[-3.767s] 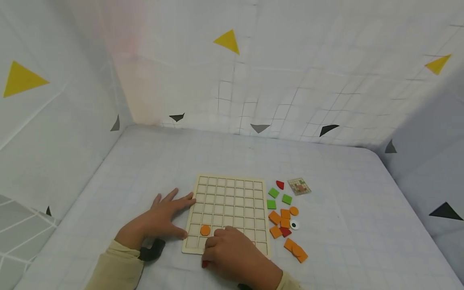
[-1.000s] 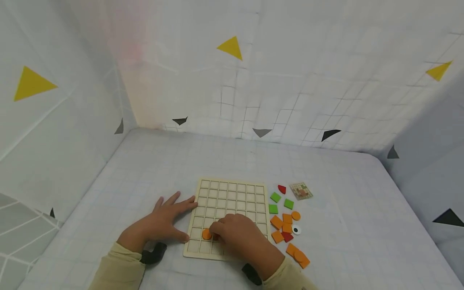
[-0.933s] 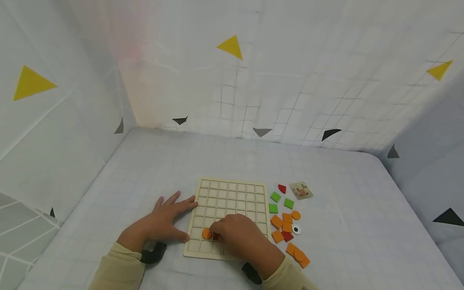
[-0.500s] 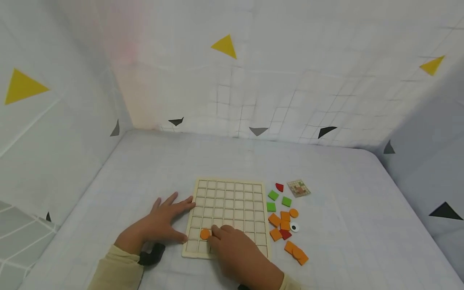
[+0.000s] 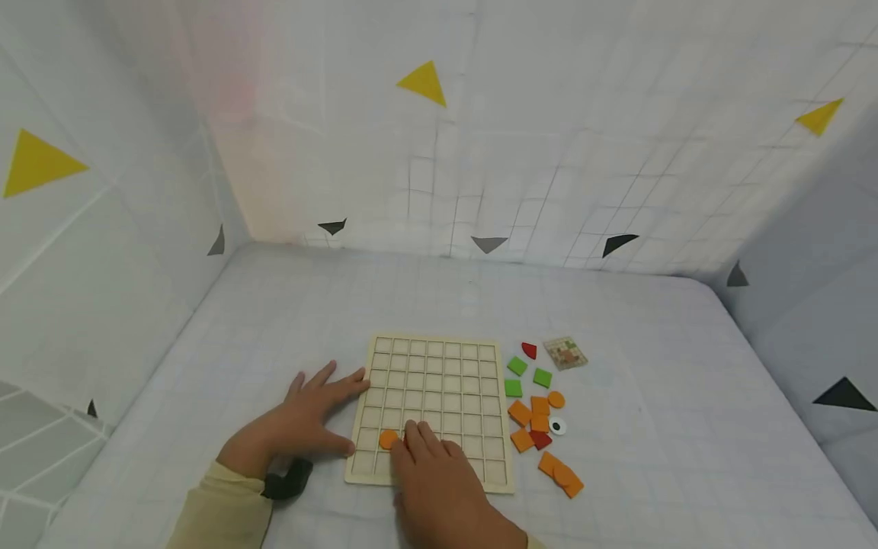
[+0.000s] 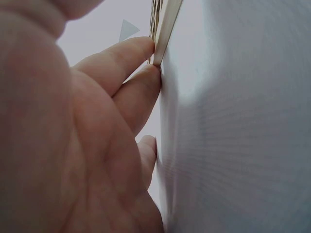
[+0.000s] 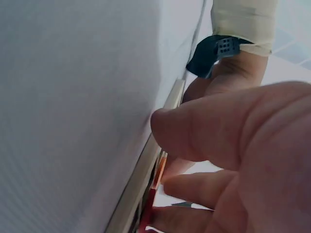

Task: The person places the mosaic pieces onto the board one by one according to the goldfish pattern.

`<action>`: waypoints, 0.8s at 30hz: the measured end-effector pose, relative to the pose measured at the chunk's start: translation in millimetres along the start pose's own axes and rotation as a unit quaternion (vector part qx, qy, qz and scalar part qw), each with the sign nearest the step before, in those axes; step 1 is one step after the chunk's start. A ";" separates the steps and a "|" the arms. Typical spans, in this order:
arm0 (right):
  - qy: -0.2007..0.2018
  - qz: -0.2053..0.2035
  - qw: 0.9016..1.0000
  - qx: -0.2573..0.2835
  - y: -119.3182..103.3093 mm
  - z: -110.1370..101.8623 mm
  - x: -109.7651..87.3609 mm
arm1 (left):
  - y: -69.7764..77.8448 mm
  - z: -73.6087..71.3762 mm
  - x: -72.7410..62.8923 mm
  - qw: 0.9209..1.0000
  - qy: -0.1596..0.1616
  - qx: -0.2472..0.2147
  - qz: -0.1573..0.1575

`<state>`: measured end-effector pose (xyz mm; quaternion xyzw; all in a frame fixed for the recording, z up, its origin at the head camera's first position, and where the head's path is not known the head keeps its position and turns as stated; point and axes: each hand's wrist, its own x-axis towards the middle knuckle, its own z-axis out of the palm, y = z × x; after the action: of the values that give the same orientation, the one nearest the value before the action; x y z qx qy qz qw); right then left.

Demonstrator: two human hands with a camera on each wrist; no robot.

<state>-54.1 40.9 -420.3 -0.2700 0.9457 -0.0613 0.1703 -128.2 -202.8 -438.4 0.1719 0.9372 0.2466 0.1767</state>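
A pale wooden grid board [image 5: 434, 381] lies flat on the table. An orange round piece [image 5: 388, 439] sits in a cell near its lower left. Just right of it, a sliver of a red piece [image 5: 405, 441] shows beneath the fingertips of my right hand [image 5: 442, 476], which press down with fingers extended. In the right wrist view the red piece [image 7: 147, 209] lies under a fingertip, beyond the board's edge [image 7: 127, 204]; most of its outline is hidden. My left hand [image 5: 309, 415] rests with spread fingers against the board's left edge, two fingertips touching the edge [image 6: 167, 29].
Right of the board lie green squares [image 5: 543, 377], several orange squares [image 5: 520, 413], an orange disc [image 5: 556, 399], a red quarter piece [image 5: 529, 350], another red piece [image 5: 541, 440], a white eye piece [image 5: 558, 426] and a small pattern card [image 5: 565, 353]. Overlapping orange pieces [image 5: 561, 474] lie nearer.
My right hand has moved from the board's front edge to the cell beside the orange round piece. Its curled fingers have straightened, baring some red at the fingertips. The left hand stays put.
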 end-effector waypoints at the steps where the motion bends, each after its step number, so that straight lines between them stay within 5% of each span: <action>1: 0.000 -0.001 1.000 0.013 0.8 -0.5 0.5 | 0.0 0.1 0.4 1.000 0.001 0.002 0.000; 8: 0.003 -0.023 0.994 0.109 8.9 -8.0 1.0 | 1.1 -2.1 -1.4 1.000 0.006 0.002 0.004; 14: 0.020 -0.037 0.995 0.092 12.3 -10.0 -1.0 | 3.3 -4.3 -0.4 1.000 -0.003 -0.001 0.000; 18: 0.049 0.016 0.992 0.117 30.8 -27.9 -7.2 | 3.4 -3.1 1.1 1.000 -0.011 0.002 -0.017; 24: 0.097 0.141 0.971 0.168 72.7 -46.3 -30.8 | 1.3 -0.9 1.4 1.000 -0.008 -0.003 -0.016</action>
<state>-81.7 119.9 -383.3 -0.0944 0.9624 -0.2206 0.1274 -129.6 -201.5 -437.3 0.1581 0.9376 0.2453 0.1892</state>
